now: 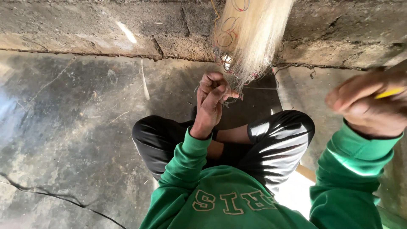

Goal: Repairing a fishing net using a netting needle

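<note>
A bundle of pale blond hair-like fibres (254,34) hangs down from the top of the view, over a netted base with thin red and yellow threads at its lower end (231,63). My left hand (212,99) is closed, pinching strands at the bottom edge of that bundle. My right hand (373,104) is raised close to the camera at the right, blurred, and grips a thin yellow tool (389,92). Both arms wear green sleeves. My legs in black trousers (271,140) are crossed below the hands.
A rough concrete wall (106,29) runs across the top and meets a grey concrete floor (72,127). A thin black cable (51,196) lies on the floor at the lower left. Stray fibres are scattered on the floor.
</note>
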